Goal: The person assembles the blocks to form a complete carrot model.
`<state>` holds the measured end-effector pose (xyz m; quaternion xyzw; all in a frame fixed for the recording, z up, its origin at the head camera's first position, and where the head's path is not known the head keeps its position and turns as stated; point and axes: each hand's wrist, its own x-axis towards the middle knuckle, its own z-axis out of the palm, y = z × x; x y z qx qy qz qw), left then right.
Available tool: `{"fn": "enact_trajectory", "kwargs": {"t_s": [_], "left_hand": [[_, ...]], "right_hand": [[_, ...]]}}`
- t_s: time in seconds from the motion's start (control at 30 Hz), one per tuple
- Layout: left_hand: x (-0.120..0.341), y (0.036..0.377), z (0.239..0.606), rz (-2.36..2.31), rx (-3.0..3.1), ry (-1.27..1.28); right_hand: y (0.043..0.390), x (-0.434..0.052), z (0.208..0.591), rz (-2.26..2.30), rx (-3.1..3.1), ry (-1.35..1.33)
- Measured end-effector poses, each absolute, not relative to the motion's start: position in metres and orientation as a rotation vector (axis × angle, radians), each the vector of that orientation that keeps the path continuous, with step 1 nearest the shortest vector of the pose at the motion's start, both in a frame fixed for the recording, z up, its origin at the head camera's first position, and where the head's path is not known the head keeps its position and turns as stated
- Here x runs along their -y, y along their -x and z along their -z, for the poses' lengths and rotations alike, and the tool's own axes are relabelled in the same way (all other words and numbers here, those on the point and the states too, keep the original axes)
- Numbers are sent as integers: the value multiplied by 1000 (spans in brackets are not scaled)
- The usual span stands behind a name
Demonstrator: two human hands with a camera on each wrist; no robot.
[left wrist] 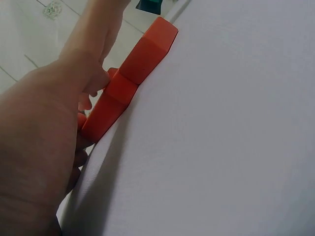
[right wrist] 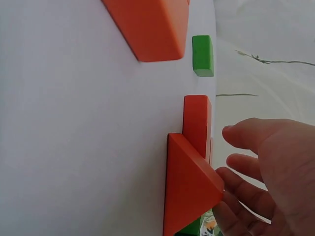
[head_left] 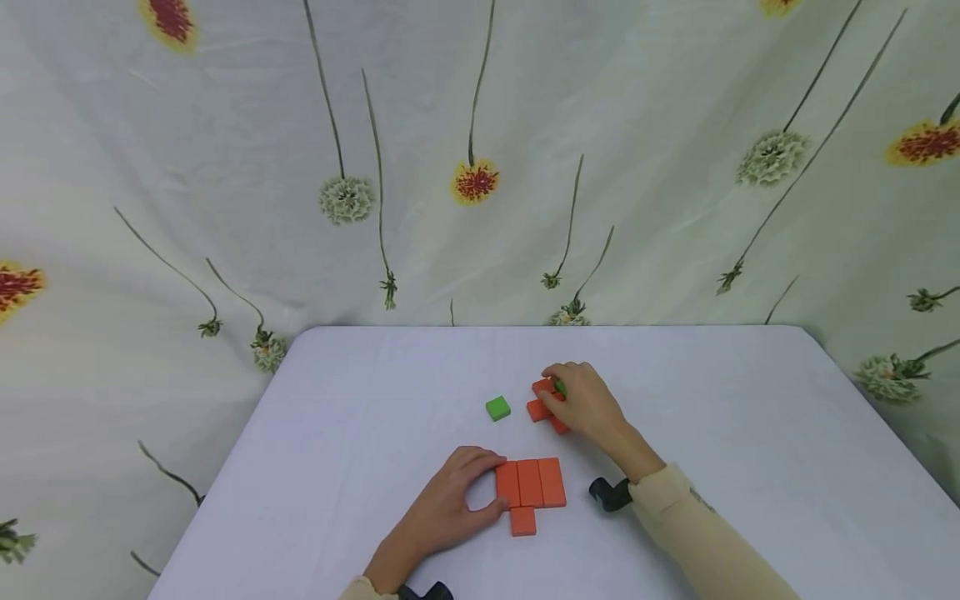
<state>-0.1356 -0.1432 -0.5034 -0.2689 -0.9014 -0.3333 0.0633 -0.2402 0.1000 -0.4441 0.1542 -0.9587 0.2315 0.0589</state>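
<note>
My left hand (head_left: 457, 496) grips the left end of a row of three orange rectangular blocks (head_left: 529, 483), its thumb at the near corner and its index finger at the far corner. Against the row's near side lies a small orange square block (head_left: 522, 522). Farther back, my right hand (head_left: 588, 404) hovers over a cluster of small orange blocks (head_left: 537, 410) with a green piece (head_left: 560, 387) partly hidden beneath the fingers. In the right wrist view its fingers are spread, fingertips close behind an orange triangular block (right wrist: 189, 189), the thumb standing apart.
A lone green block (head_left: 498, 408) lies left of the cluster. All pieces rest on a white-covered table (head_left: 337, 417). Behind it hangs a pale cloth (head_left: 420, 125) with printed flowers. A black wrist device (head_left: 610, 494) sits under the right sleeve (head_left: 697, 525).
</note>
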Motion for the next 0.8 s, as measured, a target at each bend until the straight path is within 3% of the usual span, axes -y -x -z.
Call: {"fn": "enact_trajectory", "kwargs": {"t_s": [0.8], "left_hand": [[143,136,505,1006,2718,812]], "right_hand": [[254,-92,452,-659,2953,-380]]}}
